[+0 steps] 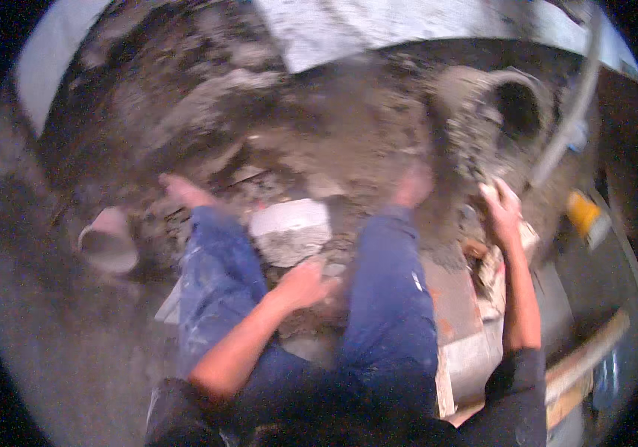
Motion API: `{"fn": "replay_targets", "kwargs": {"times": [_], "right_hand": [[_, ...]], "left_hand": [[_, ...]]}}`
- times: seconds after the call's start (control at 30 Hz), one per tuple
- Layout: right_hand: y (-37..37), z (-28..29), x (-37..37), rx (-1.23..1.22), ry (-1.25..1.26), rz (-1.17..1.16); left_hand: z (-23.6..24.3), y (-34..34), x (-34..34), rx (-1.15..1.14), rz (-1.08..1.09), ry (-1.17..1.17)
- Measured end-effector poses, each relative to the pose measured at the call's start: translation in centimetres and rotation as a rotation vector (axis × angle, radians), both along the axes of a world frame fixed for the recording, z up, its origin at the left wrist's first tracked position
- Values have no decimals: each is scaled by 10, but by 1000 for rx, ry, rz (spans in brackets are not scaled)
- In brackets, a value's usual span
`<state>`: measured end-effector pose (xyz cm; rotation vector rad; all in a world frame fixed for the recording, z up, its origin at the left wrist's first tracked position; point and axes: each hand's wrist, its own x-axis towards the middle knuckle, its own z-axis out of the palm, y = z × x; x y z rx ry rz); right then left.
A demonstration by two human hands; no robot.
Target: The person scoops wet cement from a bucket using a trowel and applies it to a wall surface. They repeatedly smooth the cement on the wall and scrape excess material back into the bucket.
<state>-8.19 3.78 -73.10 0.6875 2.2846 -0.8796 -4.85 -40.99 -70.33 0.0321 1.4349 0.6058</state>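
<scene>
Between my knees lies a pale block point(291, 227), its upper part white and its near part rough and grey. My left hand point(302, 286) is just off the block's near edge, thumb apart from the fingers, with nothing visible in it. Out to the right, my right hand point(501, 210) is closed, fingers curled around something I cannot make out. Beyond its fingers is a lumpy grey mass point(474, 130), like wet mortar, next to the mouth of a dirt-covered bucket point(539, 93) lying on its side. Blur hides finer detail.
Brown muddy ground point(319, 138) spreads around my bare feet. A small pale pot point(110, 242) lies tipped at the left. Boards point(449, 298) and a yellow object point(586, 216) are at the right. A long pole point(576, 112) slants past the bucket; a pale sheet point(408, 22) stands at the back.
</scene>
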Motion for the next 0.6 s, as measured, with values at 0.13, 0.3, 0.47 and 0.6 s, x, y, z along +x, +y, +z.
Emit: {"fn": "replay_targets", "kwargs": {"times": [0.13,0.3,0.47,0.6], "right_hand": [[1,26,28,-118,39,-394],[-20,90,52,171,201,-8],[-90,158,29,72,49,-8],[-213,167,-21,-67,-44,-41]], "left_hand": [[-11,13,11,-37,74,8],[2,5,3,31,140,-44],[13,-1,-10,11,152,24],[27,-11,-34,75,91,-16]]}}
